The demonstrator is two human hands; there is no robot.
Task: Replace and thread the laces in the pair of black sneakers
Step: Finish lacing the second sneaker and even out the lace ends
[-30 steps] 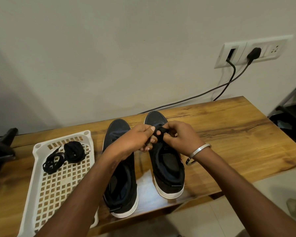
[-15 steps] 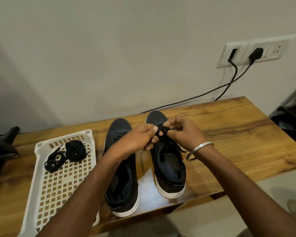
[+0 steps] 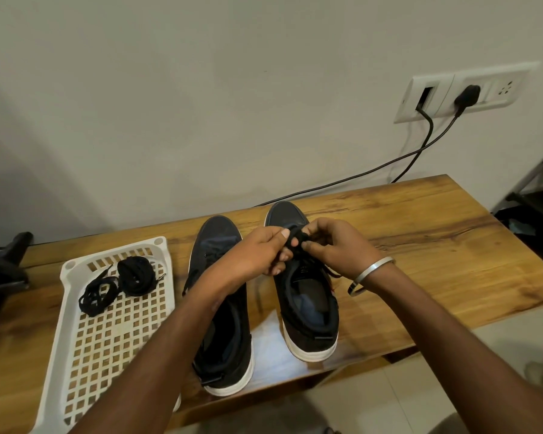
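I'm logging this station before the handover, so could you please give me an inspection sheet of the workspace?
Surface: wooden table, with a glare patch between the sneaker heels.
Job's things: left sneaker and right sneaker stand side by side, toes to the wall; lace bundle held above the right sneaker; two more laces in the white tray.
Clutter: nothing seen.
Grippers: left hand and right hand both pinch the lace bundle; bangle on the right wrist.
Cables: two black cables run from the wall socket down behind the table.
Surroundings: plain wall; dark objects at both edges, unclear.
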